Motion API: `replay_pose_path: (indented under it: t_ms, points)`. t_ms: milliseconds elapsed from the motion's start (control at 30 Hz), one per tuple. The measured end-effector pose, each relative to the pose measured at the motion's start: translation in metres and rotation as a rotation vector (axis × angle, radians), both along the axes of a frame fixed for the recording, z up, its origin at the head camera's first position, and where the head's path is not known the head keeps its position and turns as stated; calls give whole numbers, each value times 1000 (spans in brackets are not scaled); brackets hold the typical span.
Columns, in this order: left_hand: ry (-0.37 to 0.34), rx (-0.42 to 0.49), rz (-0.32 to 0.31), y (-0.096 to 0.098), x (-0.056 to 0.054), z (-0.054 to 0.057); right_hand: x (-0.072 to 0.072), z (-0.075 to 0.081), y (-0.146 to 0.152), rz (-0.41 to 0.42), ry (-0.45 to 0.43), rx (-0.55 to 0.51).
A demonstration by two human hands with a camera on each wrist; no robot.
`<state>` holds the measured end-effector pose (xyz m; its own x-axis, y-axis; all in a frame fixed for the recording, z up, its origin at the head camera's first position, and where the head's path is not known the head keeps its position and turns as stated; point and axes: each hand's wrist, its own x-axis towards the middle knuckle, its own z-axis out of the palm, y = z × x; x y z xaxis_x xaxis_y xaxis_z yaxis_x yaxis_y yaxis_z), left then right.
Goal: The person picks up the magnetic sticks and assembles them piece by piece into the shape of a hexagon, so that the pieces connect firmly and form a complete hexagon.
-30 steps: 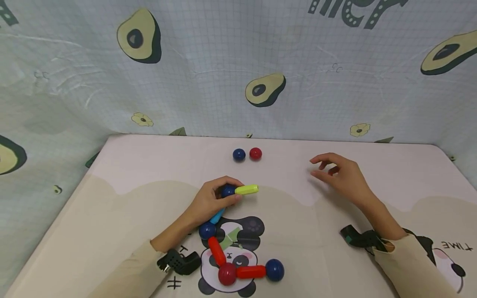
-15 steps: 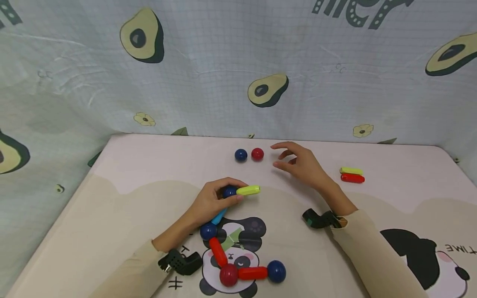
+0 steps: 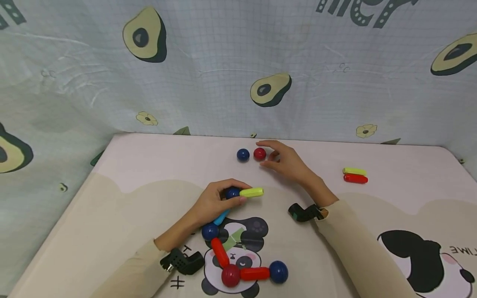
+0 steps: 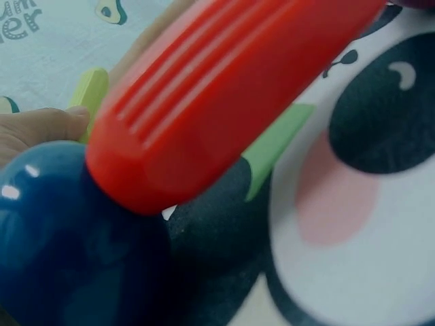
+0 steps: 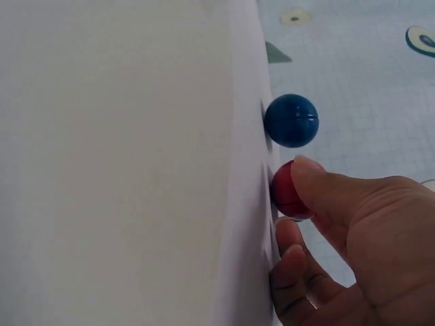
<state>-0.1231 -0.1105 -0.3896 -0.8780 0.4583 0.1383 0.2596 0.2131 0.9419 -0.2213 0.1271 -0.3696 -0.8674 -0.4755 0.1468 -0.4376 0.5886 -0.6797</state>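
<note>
My left hand (image 3: pixel 216 200) pinches a blue ball (image 3: pixel 232 193) with a yellow-green stick (image 3: pixel 251 192) projecting from its right side. Below the hand, a light blue stick (image 3: pixel 221 217) leads to another blue ball (image 4: pixel 75 238). From there the chain goes on through a red stick (image 4: pixel 224 95), a red ball (image 3: pixel 230 275), a second red stick (image 3: pixel 255 273) and an end blue ball (image 3: pixel 278 272). At the back, my right hand (image 3: pixel 285 161) has thumb and index finger on either side of a loose red ball (image 3: pixel 259 154). In the right wrist view the thumb overlaps that ball.
A loose blue ball (image 3: pixel 243 155) lies just left of the loose red one, near the table's back edge. Two loose sticks, yellow-green (image 3: pixel 354 171) and red (image 3: pixel 355 178), lie side by side at the right. Behind the table (image 3: pixel 130 161) hangs an avocado-print cloth (image 3: pixel 208 49).
My right hand has swept left from the table's right side to the loose red ball, uncovering the two loose sticks. The left hand keeps its grip on the chain.
</note>
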Motion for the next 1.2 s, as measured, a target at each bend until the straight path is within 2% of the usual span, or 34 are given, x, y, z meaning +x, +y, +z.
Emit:
replay_pose_path:
  t_ms: [233,733,933,1200]
  points:
    - [-17,-10,-17,0,1,0,1,0,-3,-48,-46,21]
    - [7,4,-28,0,0,0,4,5,-4,-49,-53,26]
    - [6,13,-28,0,0,0,16,7,9,-81,-8,25]
    - [-2,16,-25,0,1,-1,44,16,29,-55,-9,-9]
